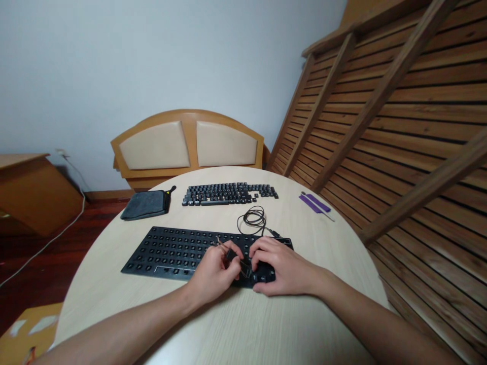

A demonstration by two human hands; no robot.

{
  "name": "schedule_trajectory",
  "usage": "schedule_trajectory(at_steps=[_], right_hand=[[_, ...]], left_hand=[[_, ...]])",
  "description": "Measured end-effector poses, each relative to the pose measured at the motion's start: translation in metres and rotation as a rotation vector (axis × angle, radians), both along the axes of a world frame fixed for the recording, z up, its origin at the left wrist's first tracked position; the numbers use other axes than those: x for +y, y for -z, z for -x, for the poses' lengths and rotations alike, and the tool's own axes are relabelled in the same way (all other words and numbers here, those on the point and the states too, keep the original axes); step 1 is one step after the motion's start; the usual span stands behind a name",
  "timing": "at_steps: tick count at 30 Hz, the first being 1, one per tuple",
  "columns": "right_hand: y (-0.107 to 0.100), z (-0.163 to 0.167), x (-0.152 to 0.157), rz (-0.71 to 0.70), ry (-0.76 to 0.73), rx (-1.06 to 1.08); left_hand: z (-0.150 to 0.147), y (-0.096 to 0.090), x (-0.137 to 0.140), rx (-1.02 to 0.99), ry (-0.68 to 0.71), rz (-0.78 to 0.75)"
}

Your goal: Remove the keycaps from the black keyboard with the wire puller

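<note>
A black keyboard [171, 251] lies on the table in front of me, most of its key switches bare. A few black keycaps [265, 275] sit at its lower right corner. My left hand [217, 264] is closed on what looks like a keycap puller [245, 270], whose wire end points down at the keyboard beside those keycaps. Part of the tool is hidden by my fingers. My right hand [280, 264] curls over the keyboard's right end, gripping it around the keycaps. The keyboard's cable [255, 219] is coiled behind it.
Removed keycaps [218, 194] are laid out in rows farther back on the round table [114, 294]. A dark zip pouch [145, 205] lies at the left. Purple strips [315, 203] with a thin metal tool lie at the right. Wooden slats [399, 132] lean beyond.
</note>
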State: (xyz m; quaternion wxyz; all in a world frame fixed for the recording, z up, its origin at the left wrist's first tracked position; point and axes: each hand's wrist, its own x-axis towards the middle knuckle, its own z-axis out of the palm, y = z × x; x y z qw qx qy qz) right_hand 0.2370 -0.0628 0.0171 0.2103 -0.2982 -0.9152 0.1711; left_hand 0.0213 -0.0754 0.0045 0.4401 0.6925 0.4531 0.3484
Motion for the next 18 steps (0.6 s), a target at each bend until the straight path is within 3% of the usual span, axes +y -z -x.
schedule_trajectory(at_steps=[5,18], right_hand=[[0.0023,0.0001,-0.0009,-0.017,-0.006,0.003],[0.0037,0.0002,-0.0007,-0.034,-0.024,0.006]], left_hand=[[-0.0034,0.0029,-0.0001,-0.065,0.009,0.108],[-0.0055,0.0055,0.0007,-0.141,-0.016,0.178]])
